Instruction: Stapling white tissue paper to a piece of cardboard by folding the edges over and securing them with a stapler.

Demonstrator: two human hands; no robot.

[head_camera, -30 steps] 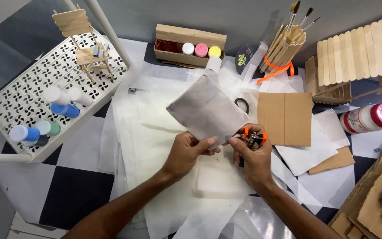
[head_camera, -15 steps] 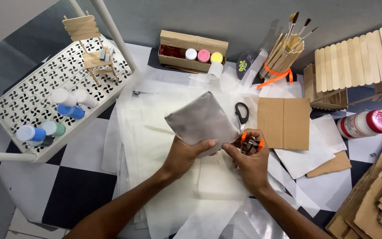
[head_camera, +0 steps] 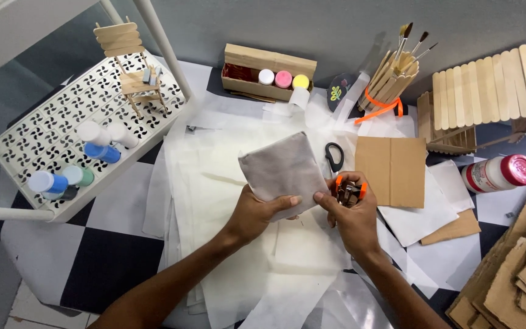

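A: Count first. Two hands in view. Left hand (head_camera: 255, 213) closed around the lower edge of one grey rectangular sheet (head_camera: 282, 168), thumb on top, the sheet held tilted above the white papers (head_camera: 214, 176) at table centre. Right hand (head_camera: 353, 214) curled around a small orange-and-metal tool (head_camera: 349, 191), its fingertips meeting the sheet's lower right corner.

B: Kind of tool?

A: Cannot tell; the fingers cover most of it. One pair of black-handled scissors (head_camera: 334, 156) lies just beside the sheet, blades hidden under it.

B: Containers?

A: One cardboard box (head_camera: 269, 72) at the back, three paint jars showing in it: white, pink, yellow. The left part of the box is dark inside, contents unclear. One holder made of sticks (head_camera: 391, 76) with an orange band, at least four brushes standing in it. One white perforated tray (head_camera: 38, 152) on the left, carrying about six small paint bottles and one miniature stick chair (head_camera: 130, 64).

B: Anything cut off?

A: A stack of cardboard pieces (head_camera: 518, 274) runs off the lower right. One red-capped bottle (head_camera: 499, 173) lies on its side near it. One folded brown card (head_camera: 391, 170) sits flat just right of the scissors.
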